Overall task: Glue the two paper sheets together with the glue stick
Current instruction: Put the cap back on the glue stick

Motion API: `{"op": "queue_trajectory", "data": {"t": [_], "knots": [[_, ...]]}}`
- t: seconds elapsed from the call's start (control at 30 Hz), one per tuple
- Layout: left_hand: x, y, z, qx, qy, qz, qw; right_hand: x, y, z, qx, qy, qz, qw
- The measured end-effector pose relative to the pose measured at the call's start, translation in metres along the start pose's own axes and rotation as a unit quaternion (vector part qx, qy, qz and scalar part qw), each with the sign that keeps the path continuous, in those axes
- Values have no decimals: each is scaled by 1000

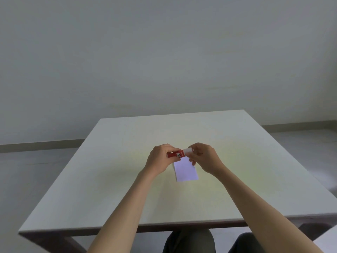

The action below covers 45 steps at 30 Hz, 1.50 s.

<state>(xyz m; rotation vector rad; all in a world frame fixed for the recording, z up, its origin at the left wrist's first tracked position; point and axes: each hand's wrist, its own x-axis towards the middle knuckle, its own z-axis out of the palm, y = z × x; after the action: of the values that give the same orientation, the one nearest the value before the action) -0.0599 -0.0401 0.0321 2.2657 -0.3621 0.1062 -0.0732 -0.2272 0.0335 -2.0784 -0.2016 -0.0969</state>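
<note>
Head view | left hand [160,157] clenched round red glue stick [176,154] barrel | right hand [202,157] pinching white cap [187,151] | light, rigid, slick; paper [186,170] flimsy, mid-counter [127,179]

The table [113,179] is almost all bare, so a hand can pass freely on the left, on the right and on the far side up to the far edge. The only thing lying on it is a white paper [186,170], flat, near the middle. Just above its far end the two hands [160,159] [204,157] hold a glue stick [176,154] and block that place.
</note>
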Motion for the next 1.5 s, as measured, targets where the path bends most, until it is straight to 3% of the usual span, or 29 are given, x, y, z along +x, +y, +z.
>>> {"op": "queue_trajectory", "data": {"t": [0.13, 0.27, 0.43, 0.57, 0.73, 0.9, 1.0, 1.1, 1.2, 1.5], "knots": [[-2, -1, 2, -10, -4, -5, 1000, 4, 1, 2, -55, 41, 36, 997], [-1, -2, 2, -12, -2, 0, 1000, 1, 0, 4, -20, -14, -25, 999], [-2, -3, 4, -25, -4, -1, 1000, 7, 0, 6, -103, 48, 34, 993], [-1, -6, 3, -35, 1, -3, 999, 6, -1, 5, -28, -8, -25, 999], [0, -8, 6, -33, 2, -8, 999, 13, 0, 8, -84, 49, 28, 995], [5, -12, 4, -77, 119, -53, 989, 11, 8, 10, -61, 32, 44, 997], [13, -18, -2, -98, 216, -99, 966, 4, 26, 11, -168, -24, -5, 985], [22, -24, -4, -114, 279, -126, 945, -6, 47, 18, -304, -117, -33, 945], [31, -31, 0, -127, 291, -143, 937, -16, 64, 28, -351, -138, -4, 926], [43, -48, 21, -111, 268, -166, 942, -28, 72, 39, -357, -78, -3, 931]]}}
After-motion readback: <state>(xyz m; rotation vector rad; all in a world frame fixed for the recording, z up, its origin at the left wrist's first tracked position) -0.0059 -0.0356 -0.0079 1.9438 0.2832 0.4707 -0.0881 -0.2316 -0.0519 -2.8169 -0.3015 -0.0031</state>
